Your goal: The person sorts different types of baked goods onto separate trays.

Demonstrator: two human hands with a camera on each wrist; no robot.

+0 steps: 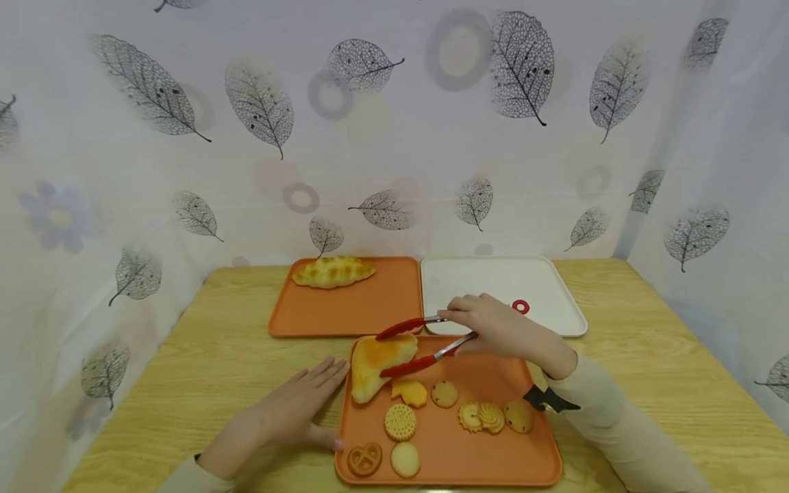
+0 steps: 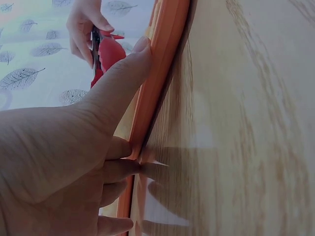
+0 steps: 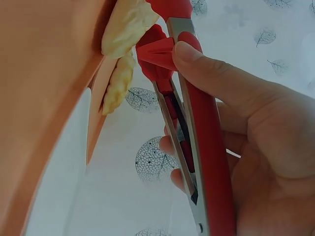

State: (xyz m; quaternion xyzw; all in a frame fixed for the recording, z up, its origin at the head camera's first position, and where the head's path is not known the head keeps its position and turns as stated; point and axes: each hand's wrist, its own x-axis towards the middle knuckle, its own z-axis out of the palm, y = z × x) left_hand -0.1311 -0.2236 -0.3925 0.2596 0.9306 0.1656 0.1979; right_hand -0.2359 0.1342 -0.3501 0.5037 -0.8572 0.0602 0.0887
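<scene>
My right hand (image 1: 496, 327) grips a pair of red-and-metal tongs (image 1: 409, 368) over the front orange tray (image 1: 493, 462). The tongs' red tips lie on either side of a golden, bent bread roll (image 1: 370, 361) at that tray's back left corner. In the right wrist view the thumb presses the tongs' red handle (image 3: 214, 147), with fingers behind the other arm. My left hand (image 1: 286, 411) lies at the front tray's left edge, fingers extended and thumb at the rim. The left wrist view shows its fingertips right at the orange tray wall (image 2: 160, 73).
On the front tray lie several cookies, among them a pretzel-shaped one (image 1: 365, 459) and a round dotted one (image 1: 401, 422). Behind, another orange tray (image 1: 345, 315) carries a long braided bread (image 1: 333, 272). Beside it sits a white tray (image 1: 493, 277). A leaf-printed curtain (image 1: 394, 157) closes the back.
</scene>
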